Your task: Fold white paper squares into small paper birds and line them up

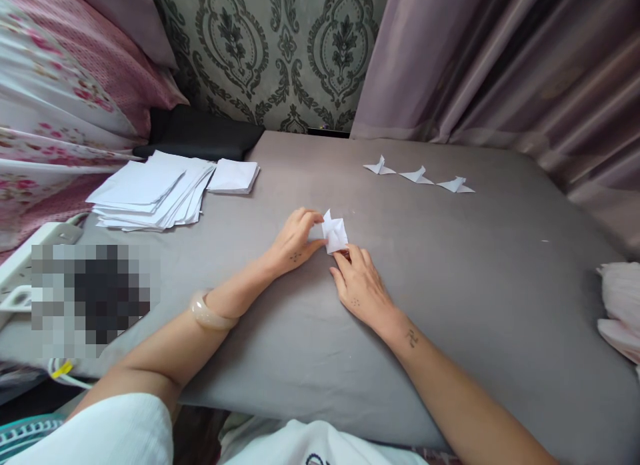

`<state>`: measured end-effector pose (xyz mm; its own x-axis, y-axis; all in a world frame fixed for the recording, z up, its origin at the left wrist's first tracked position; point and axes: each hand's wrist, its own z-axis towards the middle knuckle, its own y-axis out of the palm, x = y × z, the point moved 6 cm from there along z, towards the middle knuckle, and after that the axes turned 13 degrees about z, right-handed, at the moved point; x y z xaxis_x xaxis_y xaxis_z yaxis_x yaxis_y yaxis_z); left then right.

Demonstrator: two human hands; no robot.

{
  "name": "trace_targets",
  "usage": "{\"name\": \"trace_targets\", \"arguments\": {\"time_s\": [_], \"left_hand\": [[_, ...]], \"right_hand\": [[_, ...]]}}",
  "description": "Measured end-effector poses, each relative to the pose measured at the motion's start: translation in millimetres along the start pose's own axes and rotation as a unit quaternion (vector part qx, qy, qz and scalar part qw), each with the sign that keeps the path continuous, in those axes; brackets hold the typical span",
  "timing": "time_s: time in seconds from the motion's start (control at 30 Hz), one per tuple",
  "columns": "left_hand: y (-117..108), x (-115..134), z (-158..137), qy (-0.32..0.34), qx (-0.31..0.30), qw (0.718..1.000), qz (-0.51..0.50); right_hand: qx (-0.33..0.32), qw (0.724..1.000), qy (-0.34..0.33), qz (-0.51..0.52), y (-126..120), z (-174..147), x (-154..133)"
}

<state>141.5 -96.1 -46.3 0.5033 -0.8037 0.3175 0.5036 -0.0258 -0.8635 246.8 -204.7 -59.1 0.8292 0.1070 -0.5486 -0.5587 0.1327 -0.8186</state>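
A small piece of folded white paper (335,234) with a raised pointed flap lies at the middle of the grey-covered table. My left hand (296,243) grips its left edge, the thumb below and the index finger above. From the lower right, my right hand (361,281) has its fingertips at the paper's bottom corner, partly tucked under it. Farther back on the right stand three folded white paper figures in a row: a left one (379,166), a middle one (417,176) and a right one (455,185).
A large stack of white paper sheets (145,191) sits at the left, beside a smaller stack (233,176). Behind them lies a black cushion-like item (200,133). A white power strip (37,251) and a blurred-out dark object (107,291) are at the left edge. Curtains (425,58) hang behind.
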Motion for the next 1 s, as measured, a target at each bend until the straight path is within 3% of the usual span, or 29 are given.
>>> {"name": "trace_targets", "arguments": {"time_s": [0.17,0.33,0.53,0.8,1.0], "left_hand": [[12,14,-4,0.096,-0.075,0.991,-0.059],[16,18,-7,0.128,-0.098,0.985,-0.061],[12,24,-8,0.120,-0.108,0.987,-0.012],[18,30,-9,0.126,-0.071,0.980,0.134],[19,34,-10,0.148,-0.058,0.971,0.178]], "right_hand": [[-0.008,1.000,0.005,-0.006,-1,-1,-2],[0.004,1.000,0.004,0.021,-6,-3,1],[0.057,0.988,-0.003,0.144,-17,0,20],[0.123,0.943,0.081,0.297,-21,7,44],[0.109,0.958,0.011,0.263,-19,11,38]]}}
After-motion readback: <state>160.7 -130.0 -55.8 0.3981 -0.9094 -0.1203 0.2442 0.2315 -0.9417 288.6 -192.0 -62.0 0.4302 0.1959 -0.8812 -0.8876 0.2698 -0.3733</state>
